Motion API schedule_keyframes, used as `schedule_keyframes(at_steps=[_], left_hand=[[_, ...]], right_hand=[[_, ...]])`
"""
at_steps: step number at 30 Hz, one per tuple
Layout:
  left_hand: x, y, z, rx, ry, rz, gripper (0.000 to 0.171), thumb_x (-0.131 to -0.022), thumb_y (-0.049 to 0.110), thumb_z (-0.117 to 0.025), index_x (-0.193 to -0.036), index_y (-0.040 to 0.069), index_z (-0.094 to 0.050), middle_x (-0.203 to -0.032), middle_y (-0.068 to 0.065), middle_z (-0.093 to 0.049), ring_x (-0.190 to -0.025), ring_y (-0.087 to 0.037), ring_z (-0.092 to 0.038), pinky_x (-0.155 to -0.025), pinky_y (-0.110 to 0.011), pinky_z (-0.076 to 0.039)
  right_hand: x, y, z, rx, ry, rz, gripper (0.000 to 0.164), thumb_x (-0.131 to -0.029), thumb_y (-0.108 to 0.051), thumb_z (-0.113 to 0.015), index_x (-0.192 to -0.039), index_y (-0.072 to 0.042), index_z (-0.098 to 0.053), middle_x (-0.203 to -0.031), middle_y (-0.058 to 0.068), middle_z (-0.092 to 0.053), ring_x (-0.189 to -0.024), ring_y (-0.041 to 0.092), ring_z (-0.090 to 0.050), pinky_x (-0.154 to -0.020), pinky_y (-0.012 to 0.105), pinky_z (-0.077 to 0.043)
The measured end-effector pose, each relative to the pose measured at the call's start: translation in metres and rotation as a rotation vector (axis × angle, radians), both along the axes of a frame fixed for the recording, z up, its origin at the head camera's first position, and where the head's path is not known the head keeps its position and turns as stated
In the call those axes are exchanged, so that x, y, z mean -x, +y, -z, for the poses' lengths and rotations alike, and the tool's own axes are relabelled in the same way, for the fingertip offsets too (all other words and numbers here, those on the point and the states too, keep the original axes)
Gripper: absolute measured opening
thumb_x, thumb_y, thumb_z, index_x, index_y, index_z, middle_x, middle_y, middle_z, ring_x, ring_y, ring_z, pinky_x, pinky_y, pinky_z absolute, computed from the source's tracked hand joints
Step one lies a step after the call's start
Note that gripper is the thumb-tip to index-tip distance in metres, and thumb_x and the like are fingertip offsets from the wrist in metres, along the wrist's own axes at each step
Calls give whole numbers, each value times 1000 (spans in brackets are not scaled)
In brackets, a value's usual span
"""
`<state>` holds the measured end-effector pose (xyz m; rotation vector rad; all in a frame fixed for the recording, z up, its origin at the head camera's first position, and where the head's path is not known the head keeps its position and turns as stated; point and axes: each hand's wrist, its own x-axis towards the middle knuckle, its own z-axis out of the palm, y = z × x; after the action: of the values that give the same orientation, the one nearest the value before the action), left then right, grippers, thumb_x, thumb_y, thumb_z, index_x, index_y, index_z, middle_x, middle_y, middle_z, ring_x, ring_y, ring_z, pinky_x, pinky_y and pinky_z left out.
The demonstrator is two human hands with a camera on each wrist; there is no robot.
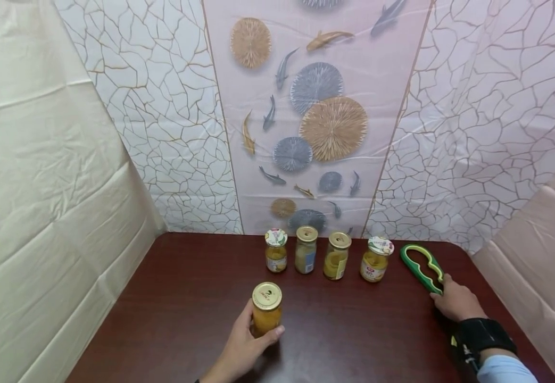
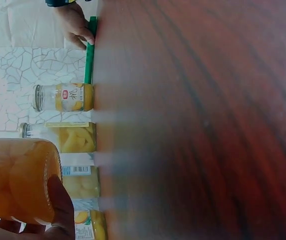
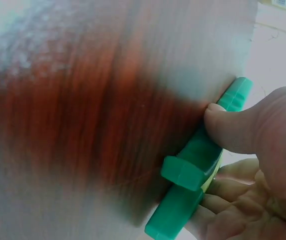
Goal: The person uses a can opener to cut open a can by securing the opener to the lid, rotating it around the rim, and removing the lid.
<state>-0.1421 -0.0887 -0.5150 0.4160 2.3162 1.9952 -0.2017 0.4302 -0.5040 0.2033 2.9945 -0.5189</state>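
Note:
My left hand (image 1: 243, 340) holds a glass jar (image 1: 267, 314) of orange fruit with a gold lid, thumb on one side and fingers round the other. In the left wrist view the base of this jar (image 2: 20, 175) hangs above the table, lid pointing up. At the right, my right hand (image 1: 460, 300) grips the near end of a green jar opener (image 1: 421, 271) with a lighter green inner edge. The right wrist view has the thumb (image 3: 230, 127) over the green opener (image 3: 203, 150) and the other fingers curled at its far side.
Along the back of the dark red table (image 1: 186, 298) stand a small jar (image 1: 276, 258) with a patterned lid, two gold-lidded jars (image 1: 305, 255) (image 1: 337, 260) and another patterned-lid jar (image 1: 374, 263). Cloth walls (image 1: 66, 213) enclose the table at the back and sides.

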Motion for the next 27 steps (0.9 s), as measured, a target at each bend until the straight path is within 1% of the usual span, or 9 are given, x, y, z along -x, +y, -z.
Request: schedule_keyframes(at_steps=[4, 9, 13, 16, 20, 23, 25, 27], left_hand=[[0, 0, -1, -6, 8, -7, 71, -86, 30, -85, -144, 29, -45, -134, -1, -60, -119, -20, -61, -98, -35, -52], [-1, -2, 0, 9, 9, -13, 72, -86, 31, -85, -145, 28, -45, -134, -3, -60, -118, -21, -61, -98, -37, -52], [-1, -2, 2, 26, 6, -23, 72, -86, 33, -85, -145, 28, -45, -133, -2, -60, -118, -20, -61, -98, -38, -51], [-1, -1, 1, 16, 2, -17, 70, -85, 32, -85, -144, 28, -46, -132, -3, -61, -117, -20, -62, -97, -36, -52], [-2, 0, 0, -5, 6, -3, 66, -85, 31, -86, -140, 28, -49, -130, -3, -61, -114, -20, -64, -95, -33, -53], [-2, 1, -1, -14, 13, 5, 62, -84, 30, -86, -136, 28, -51, -127, -3, -62, -111, -20, -65, -93, -32, -54], [-2, 1, -1, -11, 12, 8, 62, -84, 30, -87, -135, 28, -52, -126, -2, -63, -109, -19, -66, -92, -31, -54], [-2, 1, -1, 1, 12, 10, 60, -83, 30, -87, -133, 29, -53, -124, -1, -64, -108, -19, -66, -92, -31, -54]], right_hand=[[0, -2, -1, -5, 4, -4, 79, -98, -18, -63, -140, 32, -19, -127, 57, -42, -108, 67, -51, -86, 70, -48], [-1, -3, 1, -31, 22, 7, 76, -95, -12, -64, -139, 31, -21, -122, 55, -46, -104, 65, -52, -85, 69, -48], [-3, -6, 1, -38, 46, 22, 73, -95, -10, -63, -141, 27, -21, -118, 54, -41, -105, 67, -45, -83, 72, -45], [-5, -8, 0, -34, 42, 48, 72, -95, -10, -61, -143, 26, -21, -118, 54, -37, -106, 68, -39, -83, 73, -43], [-8, -8, -1, -15, 40, 73, 71, -98, -12, -56, -143, 27, -19, -115, 55, -36, -106, 69, -39, -86, 74, -41], [-10, -7, 0, -4, 51, 98, 69, -101, -16, -52, -142, 27, -18, -112, 55, -36, -103, 69, -42, -85, 74, -42], [-13, -5, 2, 2, 55, 139, 69, -103, -21, -50, -141, 27, -18, -109, 55, -37, -100, 69, -45, -83, 73, -44], [-16, -5, 3, 20, 50, 202, 74, -106, -30, -49, -139, 27, -17, -108, 54, -37, -99, 68, -46, -83, 72, -44]])
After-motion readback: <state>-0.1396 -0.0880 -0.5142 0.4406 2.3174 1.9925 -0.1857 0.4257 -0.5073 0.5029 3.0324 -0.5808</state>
